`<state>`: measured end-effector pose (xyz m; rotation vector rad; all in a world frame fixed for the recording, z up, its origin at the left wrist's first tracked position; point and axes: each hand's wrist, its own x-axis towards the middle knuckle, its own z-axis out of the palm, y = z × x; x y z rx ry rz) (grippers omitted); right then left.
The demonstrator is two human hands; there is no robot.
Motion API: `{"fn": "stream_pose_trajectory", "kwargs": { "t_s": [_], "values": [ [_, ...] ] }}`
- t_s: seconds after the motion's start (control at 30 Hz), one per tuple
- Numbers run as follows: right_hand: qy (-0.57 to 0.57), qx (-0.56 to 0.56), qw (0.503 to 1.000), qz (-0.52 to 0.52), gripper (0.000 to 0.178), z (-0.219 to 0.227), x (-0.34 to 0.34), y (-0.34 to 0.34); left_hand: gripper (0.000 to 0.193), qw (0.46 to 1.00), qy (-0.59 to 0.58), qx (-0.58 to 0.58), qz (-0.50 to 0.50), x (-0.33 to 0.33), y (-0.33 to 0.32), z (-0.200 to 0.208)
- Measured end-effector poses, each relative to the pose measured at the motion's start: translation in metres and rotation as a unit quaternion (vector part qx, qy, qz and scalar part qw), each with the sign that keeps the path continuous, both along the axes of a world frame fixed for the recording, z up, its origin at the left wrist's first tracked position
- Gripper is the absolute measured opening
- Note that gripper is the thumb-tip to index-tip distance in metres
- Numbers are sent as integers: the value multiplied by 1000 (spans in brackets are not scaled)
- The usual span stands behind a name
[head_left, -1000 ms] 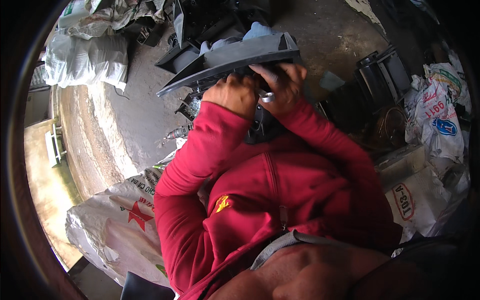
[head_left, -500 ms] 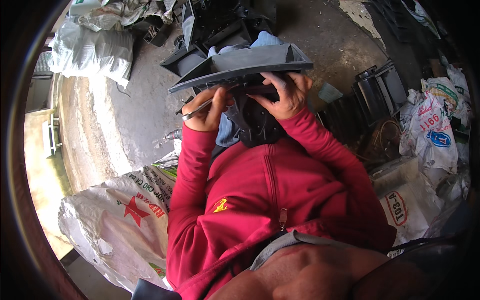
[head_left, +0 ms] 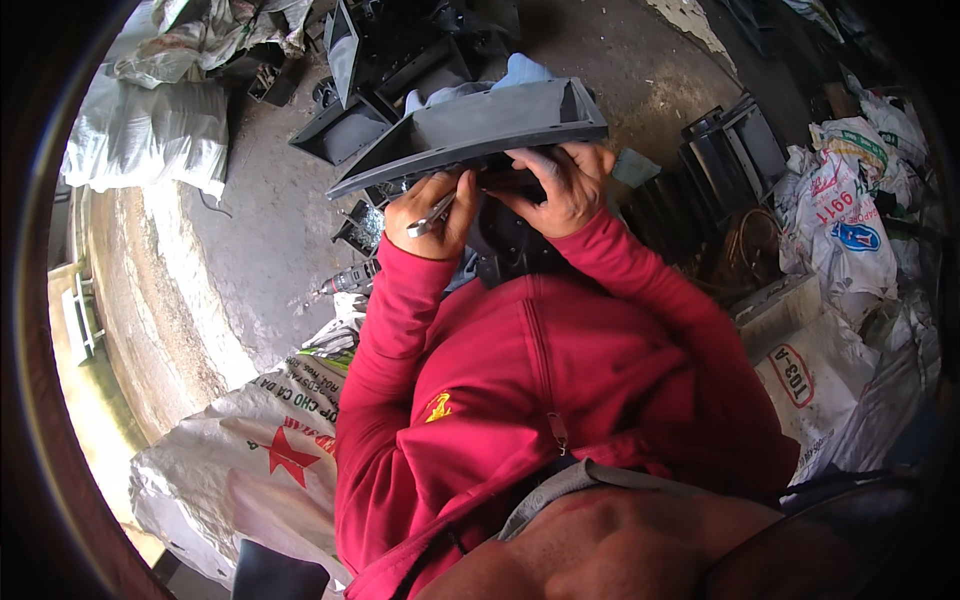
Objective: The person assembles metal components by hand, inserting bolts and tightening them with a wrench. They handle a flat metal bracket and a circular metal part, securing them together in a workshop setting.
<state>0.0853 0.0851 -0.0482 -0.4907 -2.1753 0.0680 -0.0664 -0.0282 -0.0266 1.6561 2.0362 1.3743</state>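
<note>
Hands sit side by side at the near edge of a matte, dark grey panel (head_left: 500,118), a shallow, trough-like shape with raised walls and a narrow left end, in front of the body. The left hand (head_left: 448,230) pinches a silver wrench (head_left: 433,213); the right hand (head_left: 566,192) has thumb and fingers parted at the edge, its exact hold hidden. Beyond, dark parts (head_left: 350,128) lie on the floor (head_left: 262,180); white sacks (head_left: 228,470) flank the person.
</note>
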Motion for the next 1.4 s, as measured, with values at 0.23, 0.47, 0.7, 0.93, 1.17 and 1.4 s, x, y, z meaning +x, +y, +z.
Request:
{"fn": "stream_pose_trajectory", "kwargs": {
  "t_s": [0.23,0.47,0.7,0.93,1.17,1.4],
  "values": [
    [-15,-38,999,-14,58,-7,-4,11,11,989,147,-4,31,17,15,3],
    [22,-51,998,-26,46,-29,-10,31,14,941,296,-165,5,26,57,14],
    [9,-55,998,-30,58,-53,-23,35,21,988,-111,-90,-52,-31,29,-21],
    [-18,-48,997,-52,49,-46,-23,46,24,962,-267,-44,-27,-38,24,-15],
    [-59,-81,990,-98,43,-35,-31,34,16,996,15,-20,-84,-46,46,-9],
    [-84,-88,988,-94,46,-40,-30,26,10,940,298,-113,-126,-32,77,8]
  ]
}}
